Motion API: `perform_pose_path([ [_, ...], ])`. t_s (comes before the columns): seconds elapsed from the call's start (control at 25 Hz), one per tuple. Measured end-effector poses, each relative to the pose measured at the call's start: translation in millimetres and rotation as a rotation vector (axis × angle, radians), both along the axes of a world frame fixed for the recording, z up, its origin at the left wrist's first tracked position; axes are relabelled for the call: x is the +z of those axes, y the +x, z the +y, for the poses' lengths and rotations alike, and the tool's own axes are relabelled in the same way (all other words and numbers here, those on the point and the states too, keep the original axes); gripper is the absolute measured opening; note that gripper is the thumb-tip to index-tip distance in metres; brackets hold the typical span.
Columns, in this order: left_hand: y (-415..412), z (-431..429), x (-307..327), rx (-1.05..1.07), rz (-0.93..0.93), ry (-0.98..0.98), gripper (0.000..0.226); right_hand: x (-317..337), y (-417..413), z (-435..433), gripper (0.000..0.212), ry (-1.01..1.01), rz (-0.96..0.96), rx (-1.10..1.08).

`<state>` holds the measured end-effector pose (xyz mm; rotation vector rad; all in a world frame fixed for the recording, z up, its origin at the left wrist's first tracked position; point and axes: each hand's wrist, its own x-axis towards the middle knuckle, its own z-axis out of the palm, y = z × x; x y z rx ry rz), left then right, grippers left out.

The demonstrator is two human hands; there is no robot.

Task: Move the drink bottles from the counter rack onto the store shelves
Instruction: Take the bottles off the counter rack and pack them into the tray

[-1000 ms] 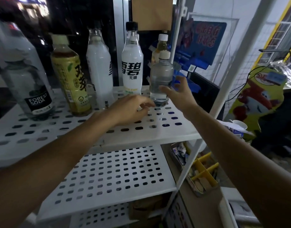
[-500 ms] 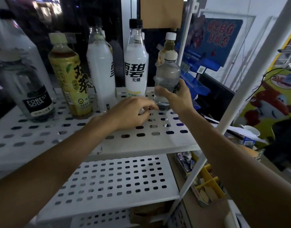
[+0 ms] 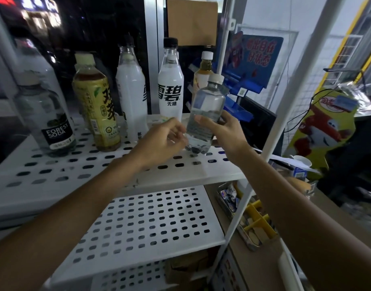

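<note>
While our right hand (image 3: 226, 135) grips the clear water bottle (image 3: 207, 106) around its middle, the bottle leans slightly right over the right part of the top shelf (image 3: 117, 164); we cannot tell if its base touches the shelf. Our left hand (image 3: 159, 143) sits just left of the bottle's base with its fingers curled, and we cannot tell whether it holds anything. Standing farther left on the same shelf are a Forest Soda bottle (image 3: 48, 114), a green tea bottle (image 3: 98, 106), a white bottle (image 3: 132, 97) and a Sprite bottle (image 3: 171, 89). A small amber bottle (image 3: 202, 76) is behind the held one. The lower shelf (image 3: 151, 223) is below.
</note>
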<state>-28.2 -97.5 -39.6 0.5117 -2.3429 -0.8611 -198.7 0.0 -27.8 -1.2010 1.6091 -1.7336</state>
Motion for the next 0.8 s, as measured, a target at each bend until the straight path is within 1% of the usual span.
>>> perform_pose_path([
  [0.04, 2.0, 6.3, 0.4, 0.009, 0.028, 0.041, 0.025, 3.0, 5.5, 5.6, 0.037, -0.008, -0.012, 0.008],
  [0.12, 1.5, 23.6, -0.2, 0.048, 0.096, 0.092, 0.037, 8.4, 13.0, 20.0, 0.046, -0.031, -0.053, 0.024],
  [0.24, -5.7, 54.1, -7.7, 0.049, 0.192, 0.084, 0.057, 8.9, 20.8, 45.9, 0.061, -0.039, -0.059, -0.005],
  [0.36, -12.0, 77.8, -14.5, -0.030, 0.213, 0.158, 0.071, 3.8, 23.9, 77.6, 0.061, -0.021, -0.027, -0.053],
  [0.44, -15.5, 91.7, -18.2, -0.077, 0.202, 0.193, 0.072, 2.8, 22.7, 101.6, 0.061, -0.019, -0.008, -0.052],
  [0.52, -22.7, 106.8, -20.8, -0.124, 0.163, 0.196, 0.073, 0.4, 17.6, 125.7, 0.052, -0.018, -0.009, -0.041],
  [0.68, -42.0, 135.1, -31.0, -0.193, 0.055, 0.180, 0.062, -16.7, -0.9, 169.8, 0.039, 0.043, -0.026, -0.053],
  [0.8, -54.9, 162.7, -40.3, -0.267, -0.020, 0.226, 0.059, -33.6, -16.5, 209.8, 0.036, 0.075, -0.055, -0.067],
])
